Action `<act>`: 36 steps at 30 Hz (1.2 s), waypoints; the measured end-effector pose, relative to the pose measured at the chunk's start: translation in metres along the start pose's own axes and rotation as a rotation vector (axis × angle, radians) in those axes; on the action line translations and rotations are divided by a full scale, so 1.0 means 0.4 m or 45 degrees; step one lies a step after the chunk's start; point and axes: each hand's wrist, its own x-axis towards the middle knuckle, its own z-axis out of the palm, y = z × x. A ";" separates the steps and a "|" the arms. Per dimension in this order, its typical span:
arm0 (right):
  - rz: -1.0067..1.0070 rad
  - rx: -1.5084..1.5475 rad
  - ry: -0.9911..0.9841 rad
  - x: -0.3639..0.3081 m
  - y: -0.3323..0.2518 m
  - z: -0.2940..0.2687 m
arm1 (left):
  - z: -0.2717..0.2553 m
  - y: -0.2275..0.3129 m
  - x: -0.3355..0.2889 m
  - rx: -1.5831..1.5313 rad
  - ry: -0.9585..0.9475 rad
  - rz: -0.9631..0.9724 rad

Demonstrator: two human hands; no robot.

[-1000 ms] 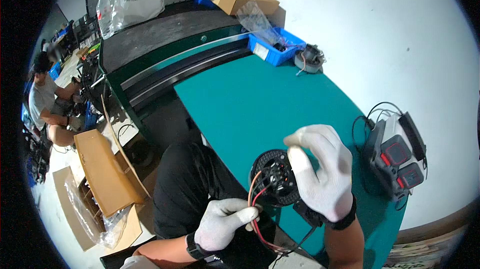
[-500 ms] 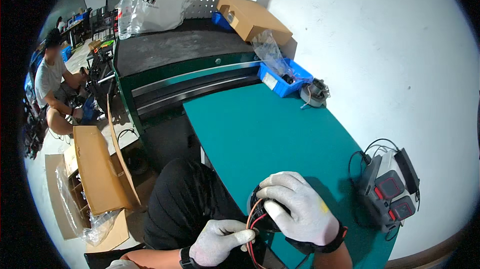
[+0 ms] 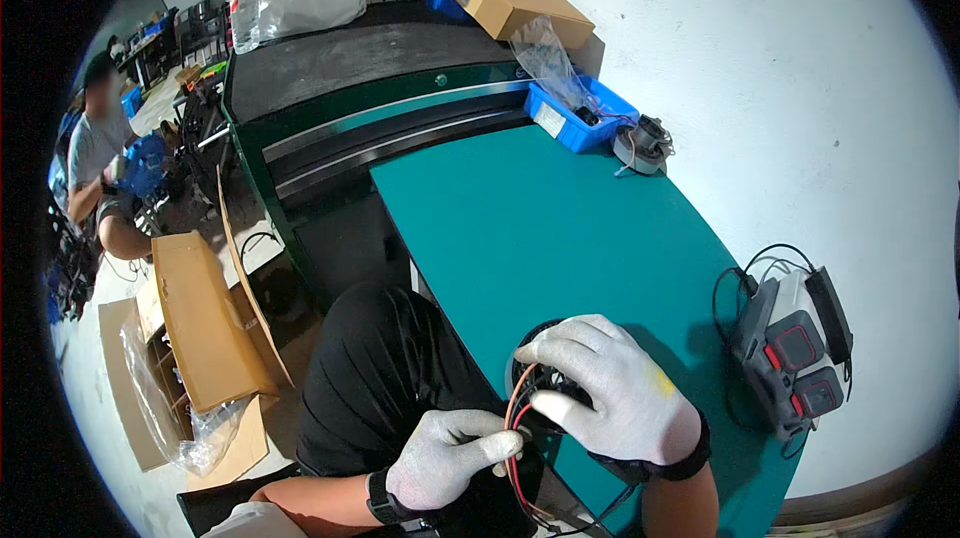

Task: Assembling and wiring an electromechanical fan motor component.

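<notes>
My right hand [image 3: 615, 388], in a pale work glove, is closed over a black round slotted part [image 3: 540, 336] at the front edge of the green table. Most of that part is hidden under the palm and fingers. Red and orange wires [image 3: 515, 408] run from it down toward my lap. My left hand [image 3: 455, 458], gloved too, pinches these wires between thumb and fingers just left of the part. Darker cables [image 3: 580, 523] hang below my right wrist.
On the green table [image 3: 530, 228], a charger with two battery packs [image 3: 795, 348] stands at the right. A blue bin [image 3: 580, 118] and a grey motor-like part [image 3: 643, 146] sit at the back. An opened cardboard box [image 3: 205, 328] lies at left; a person [image 3: 100, 143] sits beyond.
The view has shifted slightly, so the table and bin appear higher. Both hands keep their hold on the part and wires. The person at left has raised a blue thing.
</notes>
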 end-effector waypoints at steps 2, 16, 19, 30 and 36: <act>-0.008 0.055 0.010 0.002 0.008 -0.003 | -0.001 -0.001 0.000 -0.040 -0.019 0.031; 0.089 -0.016 0.260 -0.029 -0.023 -0.039 | -0.003 0.017 0.003 -0.025 0.012 0.009; 0.112 -0.028 0.529 -0.066 -0.082 -0.037 | -0.015 0.033 0.022 -0.145 0.062 0.063; 0.585 0.497 0.134 -0.141 -0.136 0.214 | -0.018 0.065 0.036 0.141 0.094 0.132; 0.710 0.874 0.242 -0.155 -0.126 0.257 | -0.013 0.050 0.039 0.067 0.142 0.129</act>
